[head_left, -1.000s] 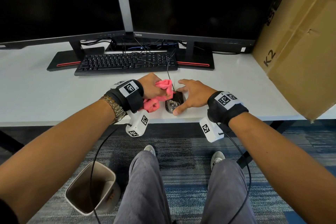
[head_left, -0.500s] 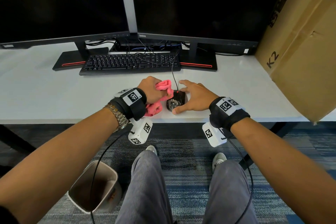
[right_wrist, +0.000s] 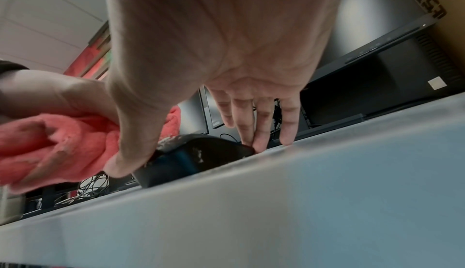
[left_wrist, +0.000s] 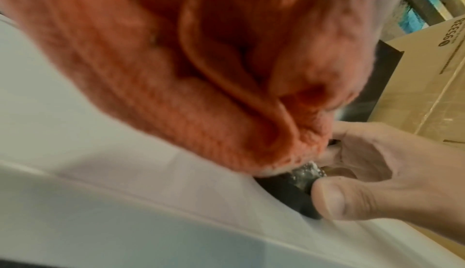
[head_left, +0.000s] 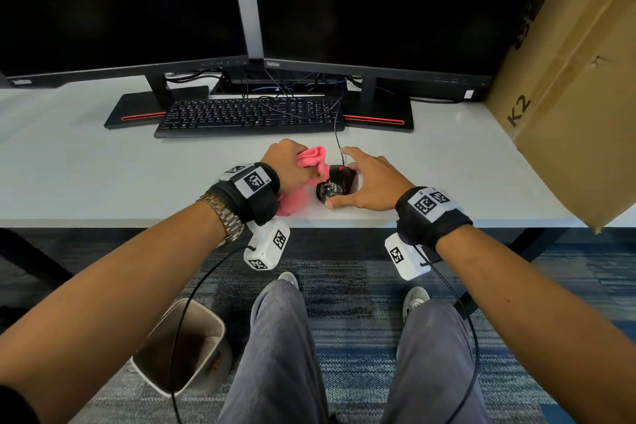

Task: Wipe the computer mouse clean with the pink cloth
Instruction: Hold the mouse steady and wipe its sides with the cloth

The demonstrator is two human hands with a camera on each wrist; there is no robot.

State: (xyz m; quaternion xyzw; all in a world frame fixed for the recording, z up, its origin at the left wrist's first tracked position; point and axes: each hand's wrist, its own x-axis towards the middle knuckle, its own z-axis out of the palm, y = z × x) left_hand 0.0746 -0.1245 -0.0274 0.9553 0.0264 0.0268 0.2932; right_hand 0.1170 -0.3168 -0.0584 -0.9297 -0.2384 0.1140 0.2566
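Observation:
A black wired computer mouse (head_left: 336, 185) lies near the front edge of the white desk (head_left: 103, 175), with whitish grime on its near top. My left hand (head_left: 285, 167) grips the bunched pink cloth (head_left: 311, 158) and presses its edge against the mouse's left top. My right hand (head_left: 366, 182) pinches the mouse, thumb at the near end and fingers at the far end. In the left wrist view the cloth (left_wrist: 201, 73) covers most of the mouse (left_wrist: 289, 189), beside the right thumb (left_wrist: 334, 198). In the right wrist view the mouse (right_wrist: 201, 154) sits under the palm, next to the cloth (right_wrist: 62, 143).
A black keyboard (head_left: 247, 115) and two dark monitors (head_left: 378, 3) stand behind the hands. A large cardboard box (head_left: 578, 86) leans over the desk's right end. The mouse cable (head_left: 337, 134) runs back toward the keyboard. A waste bin (head_left: 182, 348) stands on the carpet below.
The left hand has shifted the pink cloth slightly along the mouse's left top. The right hand keeps its hold and the mouse stays in place.

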